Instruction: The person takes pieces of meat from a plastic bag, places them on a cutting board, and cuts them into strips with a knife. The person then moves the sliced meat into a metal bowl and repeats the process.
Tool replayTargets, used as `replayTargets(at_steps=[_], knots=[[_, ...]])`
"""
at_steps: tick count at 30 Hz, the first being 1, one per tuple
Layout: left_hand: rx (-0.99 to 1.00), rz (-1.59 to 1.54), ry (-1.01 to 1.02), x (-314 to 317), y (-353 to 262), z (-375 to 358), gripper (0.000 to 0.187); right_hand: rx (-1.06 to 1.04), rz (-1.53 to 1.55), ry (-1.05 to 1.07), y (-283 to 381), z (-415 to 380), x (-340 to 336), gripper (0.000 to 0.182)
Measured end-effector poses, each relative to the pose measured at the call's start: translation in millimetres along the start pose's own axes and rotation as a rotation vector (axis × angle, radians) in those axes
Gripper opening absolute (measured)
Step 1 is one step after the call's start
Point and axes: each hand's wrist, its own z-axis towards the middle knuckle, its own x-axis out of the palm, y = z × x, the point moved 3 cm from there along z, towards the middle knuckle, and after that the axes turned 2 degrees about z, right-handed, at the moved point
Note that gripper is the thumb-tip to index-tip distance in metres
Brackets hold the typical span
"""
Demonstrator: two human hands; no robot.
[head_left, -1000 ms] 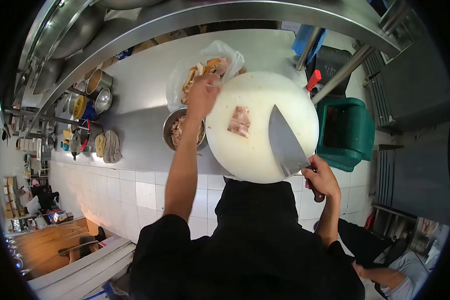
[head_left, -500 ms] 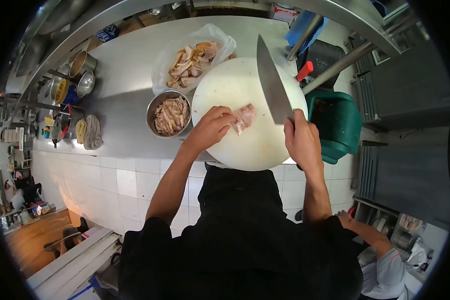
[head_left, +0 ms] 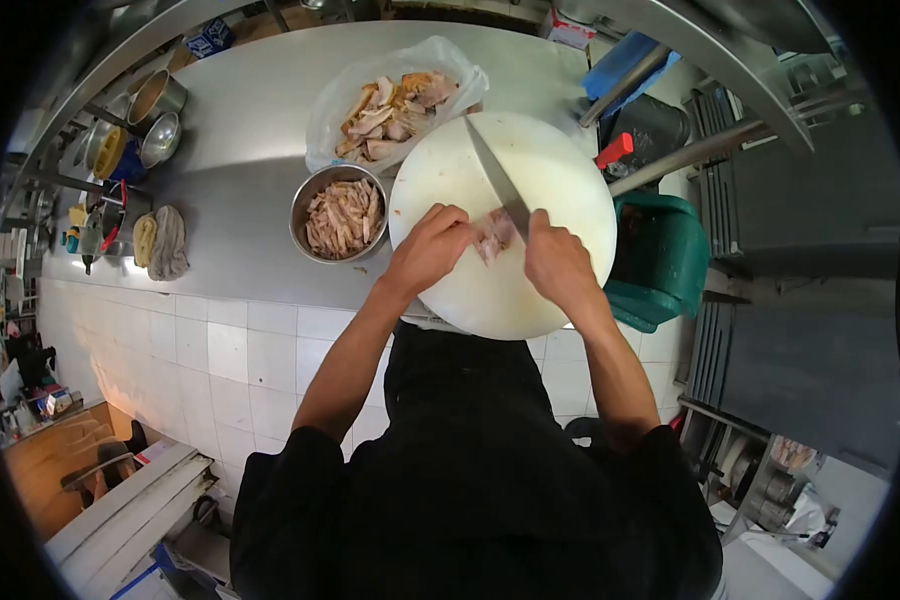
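My right hand (head_left: 560, 262) is wrapped round the handle of a large kitchen knife (head_left: 494, 172). Its blade slants up and left across a round white cutting board (head_left: 570, 190), at the right edge of a small slab of pale pink meat (head_left: 493, 238). With curled fingers, my left hand (head_left: 430, 250) holds the meat at its left edge; the fingertips are partly hidden. Left of the board, a steel bowl (head_left: 296, 228) contains many cut meat strips (head_left: 344, 218). Behind it lies an open clear plastic bag (head_left: 328, 112) with larger browned meat pieces (head_left: 395, 112).
A steel table (head_left: 240, 150) carries the board. At its right stands a green bin (head_left: 660, 265), below a red handle (head_left: 615, 150) and a metal post (head_left: 690, 155). Cloths (head_left: 168, 245) and steel pots (head_left: 158, 100) are at the left. An overhead rail (head_left: 150, 50) crosses the top.
My right hand has brought the knife leftward from the board's right side to the meat. My left hand stays at the meat. A person at lower right is out of view now.
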Motion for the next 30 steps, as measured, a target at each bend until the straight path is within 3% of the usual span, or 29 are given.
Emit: replayTargets(at_steps=[4, 8, 12, 16, 20, 23, 27, 28, 30], knots=[[-0.001, 0.009, 0.008, 0.5, 2.3, 2.9, 0.021, 0.015, 0.040, -0.082, 8.1, -14.7, -37.8, 0.020], [0.009, 0.010, -0.009, 0.7, 1.8, 0.8, 0.021, 0.010, -0.011, -0.010, 2.2, 0.2, 5.3, 0.022], [0.032, 0.033, -0.043, 1.3, 1.4, 2.5, 0.020, 0.054, 0.058, -0.029, 13.0, -14.9, -38.0, 0.024], [0.019, 0.036, -0.016, 2.5, -0.9, -3.2, 0.022, 0.035, 0.005, 0.023, 10.8, 0.2, -2.1, 0.026], [0.011, 0.045, -0.044, 2.6, 0.5, -0.6, 0.021, 0.021, 0.034, -0.029, 19.9, -15.8, -39.8, 0.029], [0.019, 0.048, -0.043, 6.1, -0.3, -4.3, 0.020, -0.034, 0.000, 0.046, 6.0, 3.7, 3.9, 0.024], [0.030, 0.101, -0.036, 1.7, -3.9, 1.9, 0.013, 0.037, 0.052, -0.022, 23.2, -16.5, -39.5, 0.028], [0.025, 0.100, -0.035, 1.0, -3.3, 2.3, 0.013, 0.026, 0.068, -0.023, 22.0, -14.7, -29.1, 0.024], [0.030, 0.122, -0.035, 0.1, -2.8, 2.0, 0.018, -0.050, 0.010, 0.015, 11.5, -4.7, 1.6, 0.035]])
